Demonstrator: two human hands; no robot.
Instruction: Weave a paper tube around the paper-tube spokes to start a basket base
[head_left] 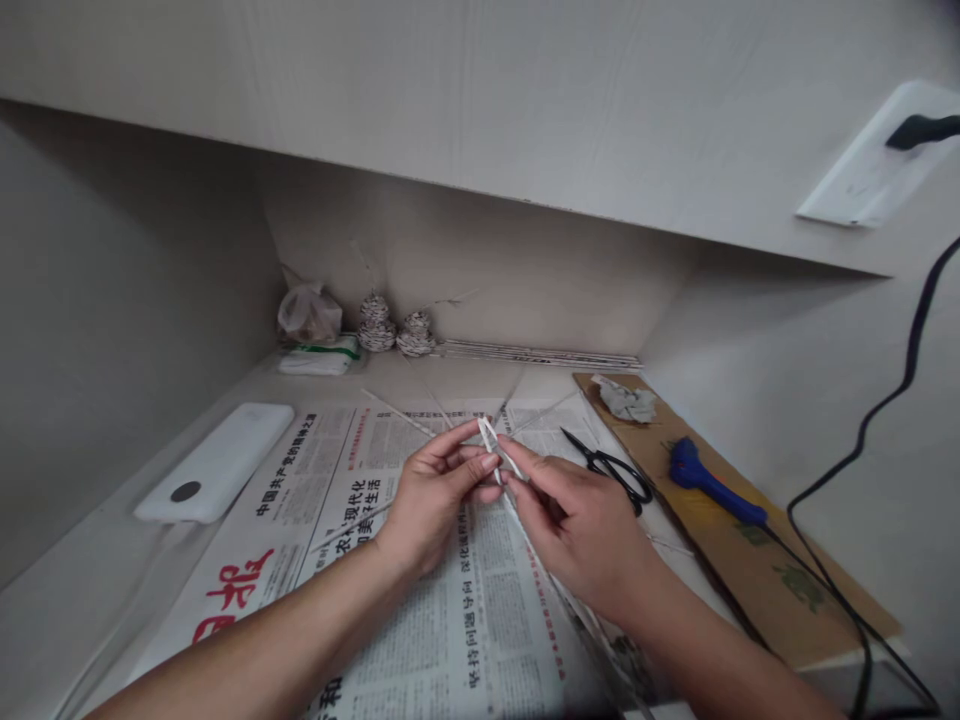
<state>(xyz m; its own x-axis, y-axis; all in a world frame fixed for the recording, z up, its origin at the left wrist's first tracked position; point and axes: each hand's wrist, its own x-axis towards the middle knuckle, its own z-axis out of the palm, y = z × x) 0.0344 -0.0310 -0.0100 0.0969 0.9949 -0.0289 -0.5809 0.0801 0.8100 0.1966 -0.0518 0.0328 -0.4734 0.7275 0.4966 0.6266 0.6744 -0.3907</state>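
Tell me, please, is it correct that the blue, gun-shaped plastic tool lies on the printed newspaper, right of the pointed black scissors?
Not quite: the head view shows the blue tool lying on flat brown cardboard, right of the scissors.

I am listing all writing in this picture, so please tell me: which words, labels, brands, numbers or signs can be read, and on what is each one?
"报", red, on the newspaper
"中国共产党的精神", black, on the newspaper
"现代化", black, on the newspaper
"生活", black, on the newspaper
"坚持问题导向", black, on the newspaper
Too small or blurred to read: the newspaper's fine print, the green print on the cardboard, the faint marks on the socket.
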